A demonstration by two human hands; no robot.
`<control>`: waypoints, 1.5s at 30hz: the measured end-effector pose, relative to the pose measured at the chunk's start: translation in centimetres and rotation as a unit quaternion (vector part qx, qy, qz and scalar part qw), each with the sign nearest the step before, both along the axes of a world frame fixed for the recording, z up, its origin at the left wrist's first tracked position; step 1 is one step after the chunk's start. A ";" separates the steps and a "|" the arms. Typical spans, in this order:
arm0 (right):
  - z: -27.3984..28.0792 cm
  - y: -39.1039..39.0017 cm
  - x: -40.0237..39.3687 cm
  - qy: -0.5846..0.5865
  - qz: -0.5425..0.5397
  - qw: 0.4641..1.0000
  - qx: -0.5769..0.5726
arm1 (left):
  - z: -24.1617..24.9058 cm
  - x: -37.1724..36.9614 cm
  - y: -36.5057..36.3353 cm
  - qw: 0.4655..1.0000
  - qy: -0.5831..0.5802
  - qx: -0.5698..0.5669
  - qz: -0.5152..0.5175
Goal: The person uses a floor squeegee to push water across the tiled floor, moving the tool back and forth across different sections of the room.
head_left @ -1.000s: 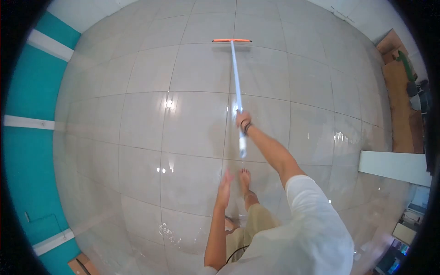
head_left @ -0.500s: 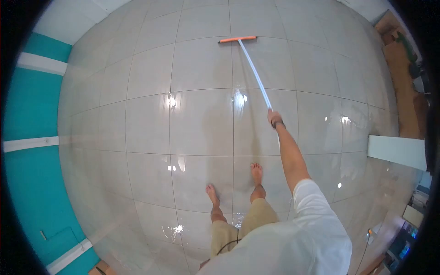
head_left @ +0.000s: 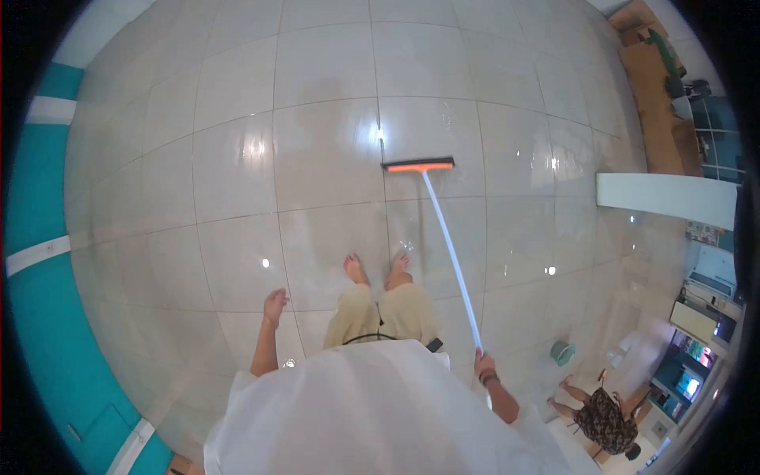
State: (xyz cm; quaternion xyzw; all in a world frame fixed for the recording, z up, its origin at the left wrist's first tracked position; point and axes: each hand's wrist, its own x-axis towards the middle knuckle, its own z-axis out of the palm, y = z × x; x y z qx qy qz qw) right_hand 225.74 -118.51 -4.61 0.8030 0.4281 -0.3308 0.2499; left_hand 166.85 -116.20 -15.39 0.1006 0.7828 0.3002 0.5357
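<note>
An orange and black squeegee head point(head_left: 419, 165) rests on the wet tiled floor, ahead and a little right of my bare feet. Its long pale handle point(head_left: 452, 252) slants back toward me, and my right hand point(head_left: 484, 364) is closed around its upper end, beside my body. My left hand point(head_left: 275, 304) hangs in the air at my left side, holding nothing that shows; its fingers are bent and small in view, partly curled.
A person point(head_left: 606, 419) in patterned clothing is at the lower right, near a green bucket point(head_left: 562, 353). A white partition point(head_left: 665, 191) juts in from the right, below a brown cabinet point(head_left: 653, 103). A teal wall point(head_left: 39, 174) runs along the left.
The squeegee head has come closer to my feet, and my right hand has moved back and down with the handle. My left hand, the other person and the bucket have come into view.
</note>
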 end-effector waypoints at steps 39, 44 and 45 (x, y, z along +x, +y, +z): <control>-16.3 78.4 -15.5 0.133 0.017 0.943 0.305 | 5.4 13.4 -5.2 0.964 -0.099 -0.203 0.138; -14.4 78.1 -15.8 0.092 0.034 0.958 0.270 | 7.9 18.2 -4.9 0.961 -0.111 -0.232 0.105; -13.9 76.1 -14.8 0.092 0.051 0.958 0.268 | 7.8 18.7 -4.1 0.952 -0.116 -0.264 0.098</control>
